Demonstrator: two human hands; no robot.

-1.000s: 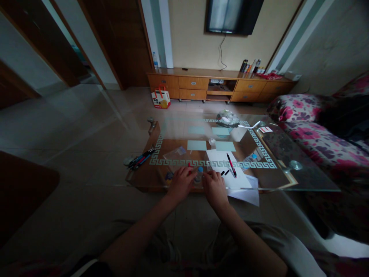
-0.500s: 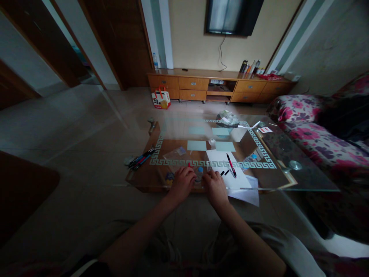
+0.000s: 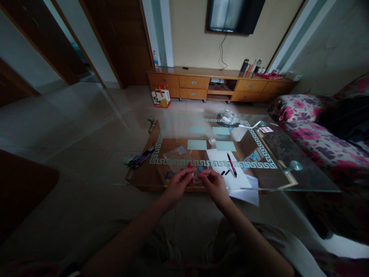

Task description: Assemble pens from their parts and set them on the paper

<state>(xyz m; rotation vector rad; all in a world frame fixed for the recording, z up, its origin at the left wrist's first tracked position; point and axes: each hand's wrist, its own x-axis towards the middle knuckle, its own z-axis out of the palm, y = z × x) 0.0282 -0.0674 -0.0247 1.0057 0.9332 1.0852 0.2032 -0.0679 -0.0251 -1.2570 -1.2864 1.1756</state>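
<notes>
1. Red-tipped pen part sits pinched at the fingertips of the left hand, its red end poking up above the thumb and forefinger, over the near edge of the glass table.
2. Left hand: fingers curled and pressed together on that small piece (too small and dim to say just what part it is).
3. Right hand is raised just beside the left, fingertips bent inward toward it; whether it pinches anything of its own I cannot tell. The two hands are nearly touching at the fingertips, with the red piece on the left hand's side of the gap.
4. Under and between the hands a small blue-capped item lies on the glass.
5. To the right of the right hand lies a white sheet of paper, with a red-and-black pen resting slantwise on it and two short black pieces near the pen's lower end.
6. A bundle of pens lies at the table's left edge, well apart from the hands.
7. Pale green cards lie further back on the glass, beyond the paper.
</notes>
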